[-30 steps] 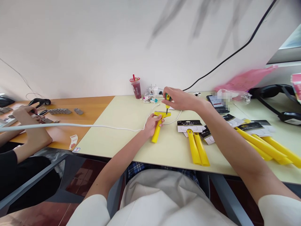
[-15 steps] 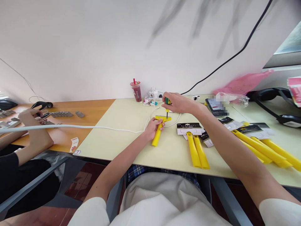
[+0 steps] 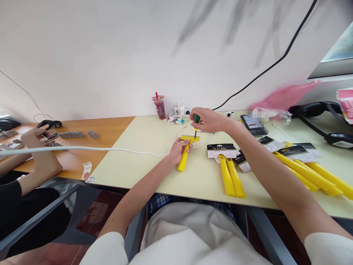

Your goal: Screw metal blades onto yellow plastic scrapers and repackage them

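Observation:
My left hand (image 3: 178, 151) is closed around the neck of a yellow scraper (image 3: 183, 160), whose wide head points away from me and whose handle lies toward me. In my right hand (image 3: 206, 119) is a screwdriver (image 3: 196, 118) with a green and yellow handle, held upright. Its shaft comes down to the right part of the scraper's head; the exact contact of the tip is too small to make out. To the right, two yellow handles (image 3: 231, 176) lie with a black-and-white package card (image 3: 221, 151) at their top end.
More yellow handles (image 3: 317, 176) with cards lie at the right, near a phone (image 3: 253, 125), a pink plastic bag (image 3: 289, 97) and a black headset (image 3: 325, 121). A drink cup (image 3: 159, 106) stands by the wall. A white cable (image 3: 132, 151) crosses the left. A co-worker's arm (image 3: 41, 154) rests farther left.
My right hand has turned slightly on the screwdriver, and more of its green handle shows. The scraper stays in my left hand in nearly the same place.

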`<state>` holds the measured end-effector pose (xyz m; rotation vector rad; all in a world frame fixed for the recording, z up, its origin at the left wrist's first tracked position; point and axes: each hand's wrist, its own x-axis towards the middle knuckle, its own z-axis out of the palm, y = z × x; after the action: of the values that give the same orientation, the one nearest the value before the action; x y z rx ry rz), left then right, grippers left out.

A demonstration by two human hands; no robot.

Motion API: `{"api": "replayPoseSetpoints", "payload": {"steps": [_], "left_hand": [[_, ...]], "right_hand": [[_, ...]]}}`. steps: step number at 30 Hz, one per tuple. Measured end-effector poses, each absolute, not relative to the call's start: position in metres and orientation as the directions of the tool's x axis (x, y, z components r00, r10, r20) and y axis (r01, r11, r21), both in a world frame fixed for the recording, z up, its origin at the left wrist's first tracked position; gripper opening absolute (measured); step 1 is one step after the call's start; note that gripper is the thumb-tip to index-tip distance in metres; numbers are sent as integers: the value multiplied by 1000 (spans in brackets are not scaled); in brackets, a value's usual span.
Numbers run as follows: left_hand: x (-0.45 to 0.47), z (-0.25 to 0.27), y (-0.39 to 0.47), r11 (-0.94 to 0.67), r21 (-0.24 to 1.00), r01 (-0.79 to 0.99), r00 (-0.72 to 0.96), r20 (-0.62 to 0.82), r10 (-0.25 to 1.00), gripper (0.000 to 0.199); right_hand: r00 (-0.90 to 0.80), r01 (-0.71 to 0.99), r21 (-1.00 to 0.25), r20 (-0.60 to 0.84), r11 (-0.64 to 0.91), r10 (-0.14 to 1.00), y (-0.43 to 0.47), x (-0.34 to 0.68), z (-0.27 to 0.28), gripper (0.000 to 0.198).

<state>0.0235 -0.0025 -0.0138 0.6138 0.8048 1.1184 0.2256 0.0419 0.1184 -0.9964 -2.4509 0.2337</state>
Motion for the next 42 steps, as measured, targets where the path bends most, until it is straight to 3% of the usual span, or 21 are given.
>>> {"api": "replayPoseSetpoints", "payload": {"steps": [3,11,16,19,25,31,37,42], "left_hand": [[23,-13,-2,329,775,-539,214,-251,944,41],[22,-6,-4,314,773,-551,187,-252,949,33],[23,-5,-5,321,770,-551,184,-263,947,34],[23,-6,-5,307,770,-560,186,-244,952,35],[22,-6,-6,312,775,-550,217,-227,949,39],[23,-4,-7,306,779,-548,199,-234,952,29],[22,-4,-6,286,772,-567,182,-221,958,33],[22,-5,-5,308,771,-557,177,-251,952,33]], "right_hand": [[-648,554,-396,346,732,678,42,228,118,33],[-567,644,-334,395,688,723,43,215,112,29],[-662,547,-404,327,733,675,37,216,112,24],[-674,491,-436,358,754,646,34,214,116,26],[-618,587,-283,448,758,646,37,212,114,22],[-654,456,-356,488,816,578,43,223,110,30],[-600,576,-328,453,749,660,42,221,117,21],[-643,513,-364,437,777,630,44,225,115,23]]}}
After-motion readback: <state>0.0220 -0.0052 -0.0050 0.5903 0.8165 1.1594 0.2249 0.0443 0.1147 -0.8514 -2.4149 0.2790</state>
